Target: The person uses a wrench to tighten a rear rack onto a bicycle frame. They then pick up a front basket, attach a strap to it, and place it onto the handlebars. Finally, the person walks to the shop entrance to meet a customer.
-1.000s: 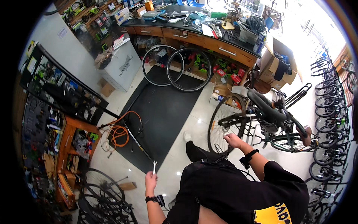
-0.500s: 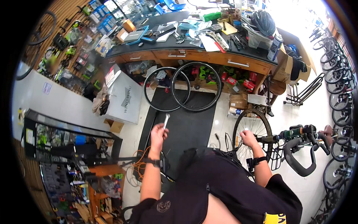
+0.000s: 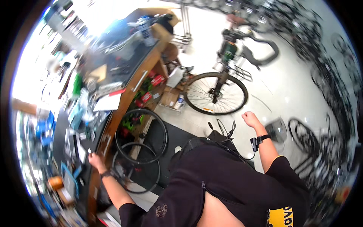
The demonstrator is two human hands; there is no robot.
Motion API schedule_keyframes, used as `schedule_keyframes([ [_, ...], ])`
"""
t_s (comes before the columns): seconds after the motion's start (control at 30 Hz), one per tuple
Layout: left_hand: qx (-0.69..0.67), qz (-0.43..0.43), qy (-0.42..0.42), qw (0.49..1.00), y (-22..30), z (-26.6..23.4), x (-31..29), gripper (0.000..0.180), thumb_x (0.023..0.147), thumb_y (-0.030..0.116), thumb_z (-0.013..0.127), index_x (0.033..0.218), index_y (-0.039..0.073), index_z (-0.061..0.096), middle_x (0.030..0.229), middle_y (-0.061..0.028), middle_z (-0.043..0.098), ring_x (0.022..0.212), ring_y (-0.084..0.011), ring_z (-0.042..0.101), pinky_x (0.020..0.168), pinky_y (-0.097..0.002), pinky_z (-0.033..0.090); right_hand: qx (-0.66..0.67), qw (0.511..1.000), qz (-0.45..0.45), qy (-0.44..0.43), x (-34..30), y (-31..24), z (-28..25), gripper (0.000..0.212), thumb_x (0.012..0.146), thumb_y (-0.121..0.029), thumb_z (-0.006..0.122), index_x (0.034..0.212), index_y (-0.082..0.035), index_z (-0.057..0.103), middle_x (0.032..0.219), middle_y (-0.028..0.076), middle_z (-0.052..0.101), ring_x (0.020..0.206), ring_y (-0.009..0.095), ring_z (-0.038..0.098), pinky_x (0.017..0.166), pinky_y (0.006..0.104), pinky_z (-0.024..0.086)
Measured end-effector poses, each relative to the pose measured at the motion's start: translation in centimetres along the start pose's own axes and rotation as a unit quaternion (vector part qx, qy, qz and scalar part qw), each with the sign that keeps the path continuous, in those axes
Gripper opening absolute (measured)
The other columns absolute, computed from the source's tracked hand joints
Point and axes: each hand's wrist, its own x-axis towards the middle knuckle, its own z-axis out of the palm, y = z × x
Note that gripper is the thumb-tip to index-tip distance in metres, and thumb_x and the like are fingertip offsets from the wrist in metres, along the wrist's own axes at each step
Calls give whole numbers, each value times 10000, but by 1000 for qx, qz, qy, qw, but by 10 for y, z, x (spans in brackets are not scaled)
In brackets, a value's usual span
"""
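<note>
My left hand (image 3: 97, 160) reaches out to the front edge of the workbench (image 3: 137, 80), its fingers closed. A small pale tip of a silver wrench (image 3: 89, 150) shows at the fingertips; the rest is hidden and blurred. Out to the right, my right hand (image 3: 250, 119) is closed above the floor, just beyond the front wheel (image 3: 245, 103) of a bicycle. Whatever it may hold is hidden in the fingers. Two bare bicycle wheels, an upper one (image 3: 166, 132) and a lower one (image 3: 159, 176), lean by the bench near my left forearm.
On the bench are a spray can (image 3: 145, 32), papers (image 3: 107, 102) and a blue-edged tray (image 3: 72, 179). A black mat (image 3: 176, 130) covers floor before me. Cables (image 3: 225, 129) lie near my waist. The bicycle's handlebar (image 3: 264, 56) juts out; many bicycles line the right side.
My view has swung to the right. My left hand has moved from above the mat to the bench edge with the wrench. My right hand now appears lower right of the bicycle's wheel.
</note>
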Motion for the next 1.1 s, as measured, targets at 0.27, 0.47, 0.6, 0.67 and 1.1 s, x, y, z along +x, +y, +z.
schedule_keyframes([
  [0.27, 143, -3, 10, 990, -78, 51, 103, 390, 779, 110, 562, 1139, -43, 559, 1027, -231, 650, 967, -375, 618, 864, -417, 466, 64, 972, 218, 55, -272, 66, 58, 352, 878, -262, 522, 732, 49, 600, 604, 131, 598, 529, 220, 596, 527, 363, 480],
  [0.47, 261, 44, -13, 964, -65, 46, 123, 397, 730, 97, 579, 1100, -48, 596, 1051, -239, 642, 1006, -405, 590, 887, -455, 453, 285, 860, 415, 77, -391, 87, 140, 321, 877, -221, 514, 709, 42, 588, 554, 124, 567, 480, 233, 575, 478, 386, 474],
  [0.6, 346, 84, -52, 933, -53, 50, 122, 420, 760, 83, 557, 1159, -47, 567, 1092, -244, 629, 1024, -399, 589, 889, -443, 467, 320, 835, 445, 46, -441, 116, 163, 313, 886, -220, 501, 686, 10, 570, 558, 88, 555, 478, 220, 575, 453, 368, 456],
  [0.67, 365, 88, -97, 922, -55, 45, 119, 395, 760, 88, 561, 1121, -71, 550, 1058, -283, 619, 1022, -403, 592, 874, -460, 477, 111, 927, 356, -33, -444, 148, 170, 400, 877, -291, 469, 606, -27, 600, 557, 127, 591, 492, 226, 586, 534, 403, 476],
  [1.1, 182, 298, -426, 834, 8, 104, -281, 196, 768, 36, 562, 930, -54, 628, 924, -233, 637, 876, -381, 606, 798, -415, 483, 383, 840, 377, 78, -366, 209, 113, 342, 928, -254, 514, 716, 6, 581, 603, 64, 557, 477, 168, 538, 445, 309, 445],
])
